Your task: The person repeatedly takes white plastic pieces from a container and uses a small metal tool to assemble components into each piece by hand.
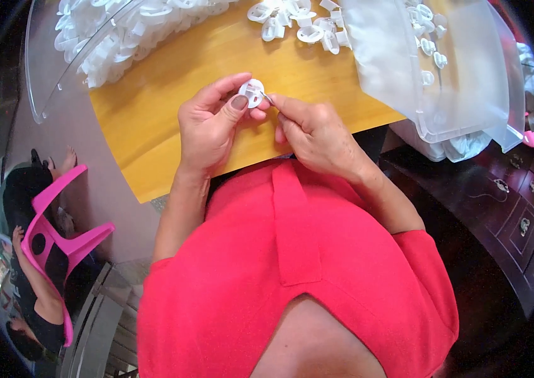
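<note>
1. We see the round white part (pixel 253 88) held in the air over the yellow worktop (pixel 172 135), between the two hands and toward the near edge.
2. The left hand (pixel 207 129) has its fingers pinching the part, thumb on the near face by the left rim, the index finger behind it. We see its face tilted up, with openings cut through it.
3. The right hand (pixel 317 129) has its thumb and index finger pressed together on a thin metal tool (pixel 268 98), which points at the part's right side; we cannot tell whether the tip touches.
4. We judge the part to be light, thin moulded plastic: stiff, with little give, and fairly smooth, so it could turn or slip under a sideways push.
5. We would take hold by the outer rim, thumb against index finger, keeping the openings uncovered. The narrow bars between the openings look the most fragile, so we would avoid squeezing there.
6. Similar white pieces (pixel 279 12) lie loose at the worktop's far side; we expect them to catch on one another, and would lift each by its rim.
</note>
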{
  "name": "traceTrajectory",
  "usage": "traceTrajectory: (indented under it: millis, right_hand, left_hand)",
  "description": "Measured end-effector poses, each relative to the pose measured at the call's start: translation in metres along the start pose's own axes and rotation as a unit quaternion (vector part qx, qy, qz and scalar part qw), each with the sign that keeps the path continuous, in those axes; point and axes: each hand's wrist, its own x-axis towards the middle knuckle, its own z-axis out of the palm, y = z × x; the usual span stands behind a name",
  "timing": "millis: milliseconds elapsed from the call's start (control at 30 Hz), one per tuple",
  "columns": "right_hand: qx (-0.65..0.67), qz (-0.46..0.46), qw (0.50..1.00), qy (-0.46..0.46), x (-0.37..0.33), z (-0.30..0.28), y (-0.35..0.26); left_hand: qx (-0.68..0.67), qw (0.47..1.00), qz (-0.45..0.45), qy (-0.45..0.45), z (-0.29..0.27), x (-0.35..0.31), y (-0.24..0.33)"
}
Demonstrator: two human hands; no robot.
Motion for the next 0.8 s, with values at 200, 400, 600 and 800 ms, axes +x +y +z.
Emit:
traceTrajectory:
  millis: [200,400,600,800]
  right_hand:
    - [-0.025,-0.041,0.998,0.038,-0.001,0.011,0.009]
    - [-0.115,-0.089,0.987,0.064,-0.003,0.021,0.011]
    - [-0.135,-0.145,0.977,0.08,-0.002,0.024,0.014]
    - [-0.154,-0.164,0.969,0.1,-0.002,0.03,0.018]
  left_hand:
    - [0.063,0.998,0.007,0.018,0.003,-0.001,-0.002]
    - [0.086,0.996,0.021,0.023,0.004,-0.002,-0.003]
    - [0.089,0.995,0.032,0.028,0.002,-0.002,-0.006]
    - [0.076,0.996,0.044,0.033,0.002,-0.003,-0.008]
